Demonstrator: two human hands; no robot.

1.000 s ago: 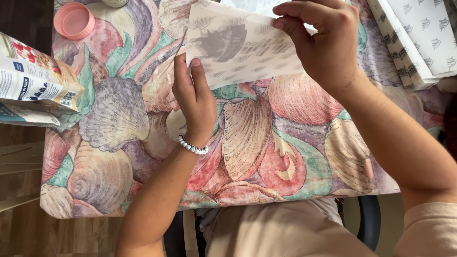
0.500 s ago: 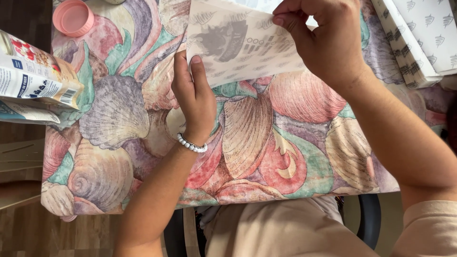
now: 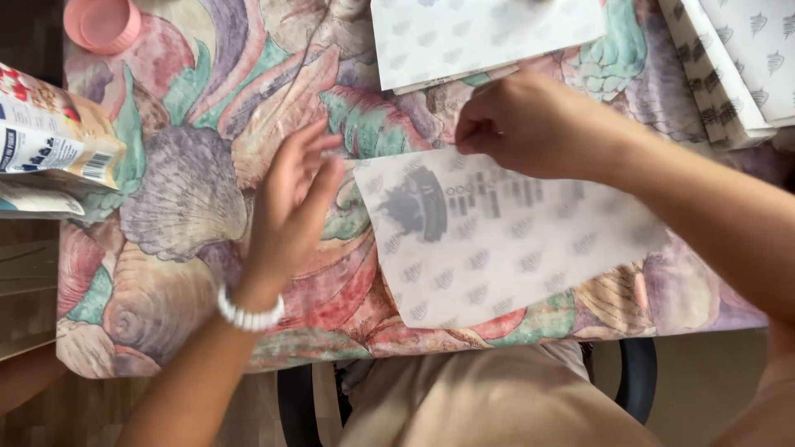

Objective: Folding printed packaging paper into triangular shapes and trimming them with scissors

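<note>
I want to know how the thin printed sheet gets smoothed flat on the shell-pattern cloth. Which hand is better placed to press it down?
Probably the left hand: it is open and empty, beside the printed sheet's left edge. The right hand is busy pinching the sheet's top edge.

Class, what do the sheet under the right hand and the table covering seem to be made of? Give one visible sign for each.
The sheet, pinched by the right hand, looks like thin matte paper: print shows through. The table covering looks like woven cloth, matte, printed with shells, though coated fabric is possible.
</note>
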